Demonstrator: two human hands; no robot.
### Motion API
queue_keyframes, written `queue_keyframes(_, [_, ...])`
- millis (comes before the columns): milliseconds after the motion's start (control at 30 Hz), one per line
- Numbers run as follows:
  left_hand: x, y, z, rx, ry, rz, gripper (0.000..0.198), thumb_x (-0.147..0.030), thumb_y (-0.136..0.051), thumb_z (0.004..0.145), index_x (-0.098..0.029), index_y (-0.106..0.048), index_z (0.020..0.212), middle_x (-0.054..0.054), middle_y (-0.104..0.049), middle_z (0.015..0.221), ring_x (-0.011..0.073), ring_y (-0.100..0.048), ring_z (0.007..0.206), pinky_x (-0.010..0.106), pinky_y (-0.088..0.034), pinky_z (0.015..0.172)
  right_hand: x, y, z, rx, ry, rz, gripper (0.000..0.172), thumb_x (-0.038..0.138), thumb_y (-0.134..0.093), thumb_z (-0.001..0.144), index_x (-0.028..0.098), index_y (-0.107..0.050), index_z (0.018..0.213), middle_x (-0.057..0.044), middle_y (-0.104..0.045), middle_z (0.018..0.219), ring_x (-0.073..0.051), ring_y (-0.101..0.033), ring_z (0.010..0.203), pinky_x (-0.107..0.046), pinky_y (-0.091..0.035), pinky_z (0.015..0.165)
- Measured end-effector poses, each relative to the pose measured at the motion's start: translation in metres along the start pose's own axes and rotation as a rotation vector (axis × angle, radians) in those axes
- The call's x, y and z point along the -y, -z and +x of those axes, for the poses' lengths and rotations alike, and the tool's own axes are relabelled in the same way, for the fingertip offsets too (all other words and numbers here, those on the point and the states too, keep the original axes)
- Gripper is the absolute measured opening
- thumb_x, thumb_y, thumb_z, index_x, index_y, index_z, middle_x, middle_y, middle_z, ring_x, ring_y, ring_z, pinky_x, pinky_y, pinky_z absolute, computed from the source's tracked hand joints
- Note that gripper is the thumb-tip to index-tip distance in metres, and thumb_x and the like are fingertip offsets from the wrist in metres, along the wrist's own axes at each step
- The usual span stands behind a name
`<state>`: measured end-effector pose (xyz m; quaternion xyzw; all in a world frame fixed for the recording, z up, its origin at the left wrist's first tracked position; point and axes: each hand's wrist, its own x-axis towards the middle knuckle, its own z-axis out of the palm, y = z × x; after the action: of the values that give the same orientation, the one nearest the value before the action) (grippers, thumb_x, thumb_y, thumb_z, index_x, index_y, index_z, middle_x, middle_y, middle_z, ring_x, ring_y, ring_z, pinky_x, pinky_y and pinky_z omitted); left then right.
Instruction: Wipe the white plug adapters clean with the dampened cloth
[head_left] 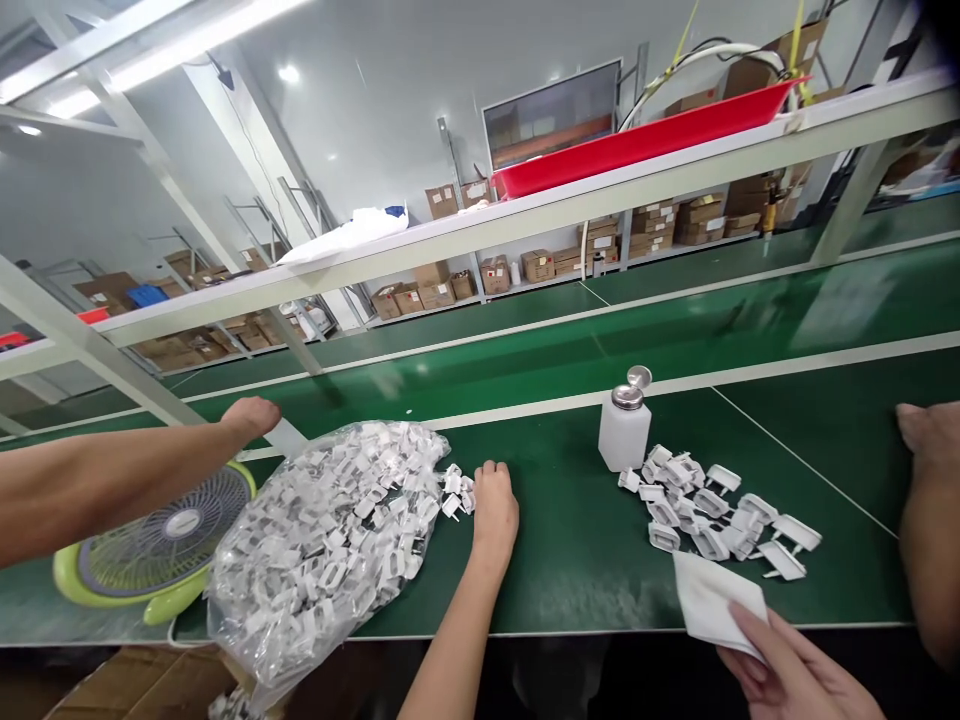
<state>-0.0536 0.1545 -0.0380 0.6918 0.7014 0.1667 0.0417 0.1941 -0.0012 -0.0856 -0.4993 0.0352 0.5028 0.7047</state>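
Open tabletop [562, 545] lies between bag [315, 550] and loose parts [709, 543].

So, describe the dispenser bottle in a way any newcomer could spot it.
On the green worktop, find the loose pile of white plastic parts right of the picture's centre. Just behind its left end stands a squarish white dispenser bottle. Unlike the low, scattered parts, it's upright, with a silver top and round lid flipped up.
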Motion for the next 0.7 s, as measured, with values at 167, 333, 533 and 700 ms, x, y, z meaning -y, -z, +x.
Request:
queue_keyframes(167, [-0.025,0.008,-0.029,0.213,-0.200,-0.133,0.052,0.004,-0.054,0.084,-0.015,-0.063,0.132,0.014,-0.070,0.118,0.0278,-0.064,0.116,0.039,-0.050,0.101,0.017,-0.023,-0.023,-0.089,-0.107,0.031,0.076,0.022,-0.103,0.019,0.010,-0.075,0.088,-0.008,-0.078,0.083,-0.016,-0.071,0.065,-0.019,-0.063,0.061])
queue_keyframes(333, [-0.038,0.020,-0.051,0.397,-0.246,-0.290,0.088,0.005,-0.061,0.068,-0.027,-0.052,0.149,0.012,-0.071,0.121,0.0308,-0.068,0.110,0.034,-0.055,0.083,0.021,-0.019,-0.027,-0.111,-0.112,0.013,0.071,0.024,-0.102,0.016,0.013,-0.077,0.081,-0.006,-0.078,0.082,-0.017,-0.073,0.068,-0.018,-0.062,0.061])
queue_keyframes(533, [-0.039,0.014,-0.060,0.359,-0.134,-0.453,0.078,-0.009,-0.077,0.069,-0.020,-0.057,0.143,0.015,-0.063,0.138,0.0333,-0.060,0.126,0.040,-0.053,0.099,0.024,-0.024,-0.031,-0.117,-0.118,-0.004,0.073,0.026,-0.102,0.014,0.012,-0.079,0.082,-0.007,-0.078,0.085,-0.014,-0.071,0.067,-0.017,-0.062,0.067])
queue_keyframes(700, [-0.040,-0.007,-0.082,0.192,0.006,-0.512,0.043,-0.016,-0.076,0.078,-0.008,-0.067,0.120,0.019,-0.067,0.118,0.0339,-0.063,0.113,0.047,-0.051,0.099,0.021,-0.028,-0.032,-0.098,-0.125,-0.015,0.069,0.028,-0.103,0.017,0.013,-0.079,0.080,-0.008,-0.077,0.083,-0.013,-0.070,0.069,-0.017,-0.061,0.070])
